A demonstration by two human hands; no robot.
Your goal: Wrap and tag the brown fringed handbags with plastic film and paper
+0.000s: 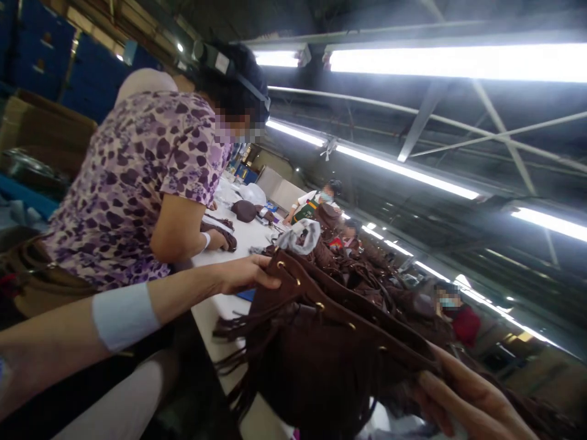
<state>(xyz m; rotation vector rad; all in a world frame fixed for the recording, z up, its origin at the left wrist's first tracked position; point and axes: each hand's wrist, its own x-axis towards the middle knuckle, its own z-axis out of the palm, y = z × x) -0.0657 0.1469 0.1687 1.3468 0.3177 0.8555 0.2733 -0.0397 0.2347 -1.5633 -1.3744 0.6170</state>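
Note:
A dark brown fringed bag (312,354) with gold eyelets along its top edge hangs between my two hands. My left hand (254,273) pinches the bag's upper left corner, thumb in front. At the lower right, my right hand (452,388) grips the other end of the same edge, its fingers partly hidden behind the material. The bag's mouth gapes a little between the hands, and the fringe dangles on the left side. Below the bag, white and clear plastic wrapping (383,421) shows near my right hand.
A white worktable (213,321) runs away from me. Beyond my bag lies a heap of similar brown bags (362,269) with plastic wrapping (302,237). On my left, a co-worker in a patterned shirt (137,183) handles brown pieces. Other people work farther back.

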